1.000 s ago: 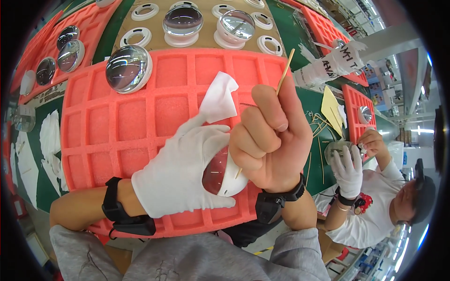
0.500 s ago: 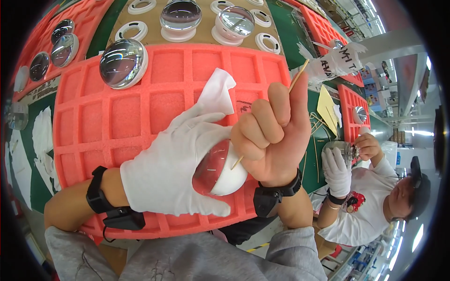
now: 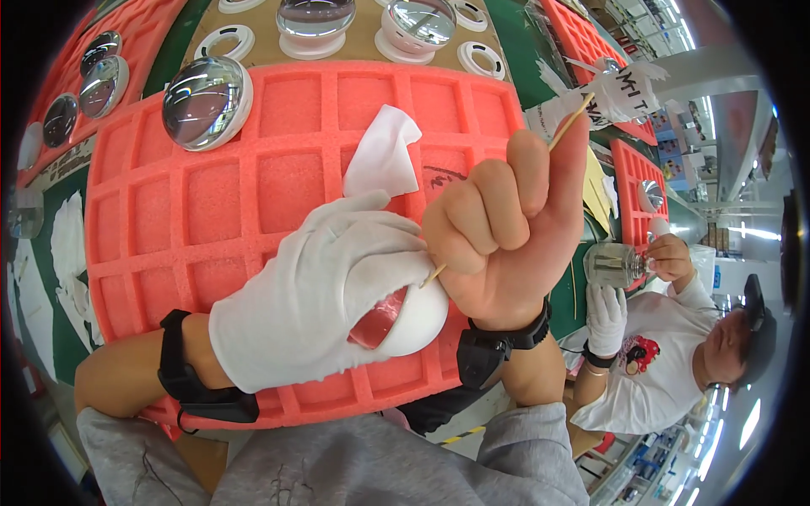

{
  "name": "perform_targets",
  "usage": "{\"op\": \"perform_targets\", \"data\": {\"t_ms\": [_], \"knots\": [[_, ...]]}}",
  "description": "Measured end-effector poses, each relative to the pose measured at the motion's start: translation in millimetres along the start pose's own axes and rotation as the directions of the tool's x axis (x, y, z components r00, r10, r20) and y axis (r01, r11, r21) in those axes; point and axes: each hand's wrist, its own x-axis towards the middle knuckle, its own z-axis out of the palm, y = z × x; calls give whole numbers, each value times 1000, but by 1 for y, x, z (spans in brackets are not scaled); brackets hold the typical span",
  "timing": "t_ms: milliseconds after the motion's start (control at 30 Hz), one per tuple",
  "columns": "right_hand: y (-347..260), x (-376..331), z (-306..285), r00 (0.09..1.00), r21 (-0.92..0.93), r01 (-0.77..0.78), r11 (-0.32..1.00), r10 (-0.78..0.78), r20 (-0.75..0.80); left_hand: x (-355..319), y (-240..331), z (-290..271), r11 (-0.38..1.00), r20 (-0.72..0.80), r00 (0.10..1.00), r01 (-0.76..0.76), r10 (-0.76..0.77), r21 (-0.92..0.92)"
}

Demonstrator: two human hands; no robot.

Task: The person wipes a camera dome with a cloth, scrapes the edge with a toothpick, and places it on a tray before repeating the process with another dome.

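My left hand, in a white glove, grips a round glass lens in a white rim together with a white wipe that sticks up behind the fingers. My bare right hand is closed on a thin wooden stick; its lower tip touches the lens at the rim, its upper end points up and right. Both hands hover over a red foam tray with square pockets. Black bands sit on both wrists.
A large domed lens rests in the tray's far left pocket. More lenses and white rings stand on a brown board beyond. A second red tray lies right. A seated person with one white glove holds another lens.
Both hands have come lower and closer in the view with the lens. The stick has swung more upright and its tip now sits at the lens rim.
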Motion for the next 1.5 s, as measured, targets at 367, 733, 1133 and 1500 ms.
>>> {"op": "perform_targets", "data": {"t_ms": [367,733,1133,1500], "knots": [[2,0,-2,995,41,-95,995,95,14,4,12,-16,925,123,933,353,-338,-139],[-13,2,4,971,-103,-115,988,134,196,1,3,-4,985,113,979,173,-168,-30],[3,0,6,980,-44,-164,985,168,104,4,7,-18,941,114,950,305,-290,-150],[-6,-2,6,999,-62,-33,998,33,4,1,13,-18,954,86,961,272,-263,-122]]}}
